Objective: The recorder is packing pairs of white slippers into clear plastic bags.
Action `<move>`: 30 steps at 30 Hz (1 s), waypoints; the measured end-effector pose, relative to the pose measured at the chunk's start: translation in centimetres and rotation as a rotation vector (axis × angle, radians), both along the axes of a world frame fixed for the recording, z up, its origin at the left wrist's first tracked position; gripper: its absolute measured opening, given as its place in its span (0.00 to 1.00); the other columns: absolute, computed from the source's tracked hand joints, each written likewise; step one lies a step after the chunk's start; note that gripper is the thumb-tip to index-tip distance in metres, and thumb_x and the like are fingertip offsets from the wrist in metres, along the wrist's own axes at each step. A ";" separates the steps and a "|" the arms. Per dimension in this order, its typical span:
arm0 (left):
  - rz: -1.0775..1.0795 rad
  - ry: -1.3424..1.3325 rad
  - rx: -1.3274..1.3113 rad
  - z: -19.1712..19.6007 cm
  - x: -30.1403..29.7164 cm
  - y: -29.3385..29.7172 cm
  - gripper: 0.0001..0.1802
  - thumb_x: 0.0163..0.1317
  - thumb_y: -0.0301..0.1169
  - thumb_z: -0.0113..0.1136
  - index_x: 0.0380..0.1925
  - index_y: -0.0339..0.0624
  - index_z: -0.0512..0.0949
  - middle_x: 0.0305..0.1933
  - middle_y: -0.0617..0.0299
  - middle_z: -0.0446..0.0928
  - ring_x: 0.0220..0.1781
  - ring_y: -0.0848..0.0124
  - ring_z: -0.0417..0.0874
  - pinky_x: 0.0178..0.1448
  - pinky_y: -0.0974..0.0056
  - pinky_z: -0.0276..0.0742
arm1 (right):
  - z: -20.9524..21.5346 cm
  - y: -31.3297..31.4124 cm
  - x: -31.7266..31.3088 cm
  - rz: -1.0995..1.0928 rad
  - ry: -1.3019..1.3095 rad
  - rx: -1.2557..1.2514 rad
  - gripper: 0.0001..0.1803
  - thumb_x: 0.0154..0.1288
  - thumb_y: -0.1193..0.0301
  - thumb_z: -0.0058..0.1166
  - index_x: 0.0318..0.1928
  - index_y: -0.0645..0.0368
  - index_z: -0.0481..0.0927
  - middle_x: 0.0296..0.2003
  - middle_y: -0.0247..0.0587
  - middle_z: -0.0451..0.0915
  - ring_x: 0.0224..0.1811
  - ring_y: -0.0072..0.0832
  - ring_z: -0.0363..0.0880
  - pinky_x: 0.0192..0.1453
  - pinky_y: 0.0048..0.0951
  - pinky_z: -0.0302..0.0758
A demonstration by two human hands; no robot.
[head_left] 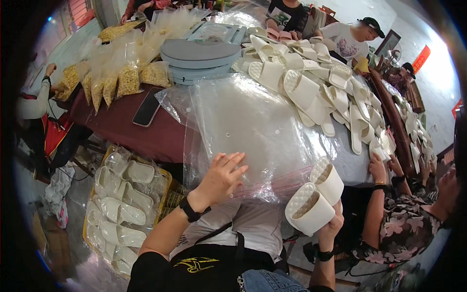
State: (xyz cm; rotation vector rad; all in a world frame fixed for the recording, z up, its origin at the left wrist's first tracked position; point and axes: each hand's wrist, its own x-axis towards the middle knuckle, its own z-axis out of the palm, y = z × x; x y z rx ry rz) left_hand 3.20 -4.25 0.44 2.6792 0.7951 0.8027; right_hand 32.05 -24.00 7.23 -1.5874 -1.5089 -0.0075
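At the table's near edge, my right hand (332, 225) grips a pair of cream slippers (310, 211) from behind, their quilted insoles partly showing. My left hand (221, 176) lies with fingers stretched out over the near left part of a stack of clear plastic bags (253, 131). Nothing is held in it, and I cannot tell how firmly it touches the plastic. The bags spread across the table in front of me, with a pinkish band along their near edge. A large heap of cream slippers (304, 90) rises beyond them on the right.
A yellow crate (168, 182) with bagged slippers stands low at my left. On the dark red cloth (107, 129) lies a phone (146, 108), beside bags of yellow pieces (129, 80) and a grey-blue round-ended device (199, 56). At right, a co-worker's hands (378, 168) handle a slipper; others sit farther back.
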 end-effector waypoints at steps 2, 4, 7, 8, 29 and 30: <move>-0.004 -0.047 0.009 -0.1 0.0 0.3 0.20 0.58 0.30 0.71 0.51 0.44 0.82 0.69 0.50 0.74 0.74 0.56 0.72 0.76 0.45 0.59 | -0.1 0.0 0.0 0.010 0.025 -0.014 0.18 0.57 0.83 0.59 0.50 0.69 0.87 0.56 0.54 0.85 0.64 0.48 0.81 0.65 0.39 0.74; -0.008 -0.094 0.020 -0.2 -0.1 0.5 0.18 0.58 0.29 0.70 0.49 0.43 0.83 0.66 0.51 0.77 0.72 0.56 0.74 0.75 0.45 0.60 | -0.2 0.2 -0.1 0.006 0.039 -0.002 0.18 0.57 0.82 0.61 0.49 0.68 0.87 0.54 0.53 0.86 0.62 0.49 0.81 0.65 0.41 0.74; 0.016 -0.175 0.024 0.0 -0.9 0.8 0.12 0.59 0.27 0.69 0.43 0.43 0.84 0.60 0.53 0.82 0.68 0.55 0.78 0.75 0.45 0.61 | -0.4 0.2 -0.1 -0.001 0.044 0.008 0.17 0.57 0.80 0.64 0.49 0.67 0.88 0.53 0.53 0.86 0.61 0.50 0.82 0.65 0.43 0.74; 0.052 -0.231 0.020 0.3 -1.1 1.1 0.09 0.59 0.26 0.68 0.41 0.43 0.84 0.59 0.54 0.83 0.67 0.55 0.79 0.75 0.46 0.60 | -0.5 0.3 0.0 -0.008 0.031 0.006 0.17 0.57 0.80 0.65 0.49 0.67 0.88 0.53 0.53 0.86 0.61 0.50 0.82 0.65 0.42 0.74; 0.749 -0.455 -0.496 -0.6 -9.5 3.2 0.33 0.58 0.35 0.78 0.59 0.39 0.71 0.53 0.54 0.71 0.46 0.71 0.73 0.51 0.64 0.75 | -1.3 7.5 -3.5 0.324 -0.276 -0.027 0.23 0.44 0.83 0.63 0.46 0.62 0.89 0.50 0.49 0.84 0.56 0.52 0.79 0.56 0.46 0.78; 0.718 -0.506 -0.598 -1.3 -9.9 3.2 0.42 0.52 0.35 0.82 0.61 0.40 0.65 0.50 0.53 0.72 0.45 0.69 0.75 0.48 0.63 0.76 | -1.6 8.4 -4.0 0.328 -0.312 0.001 0.21 0.40 0.82 0.60 0.41 0.64 0.87 0.46 0.47 0.82 0.53 0.50 0.79 0.53 0.46 0.79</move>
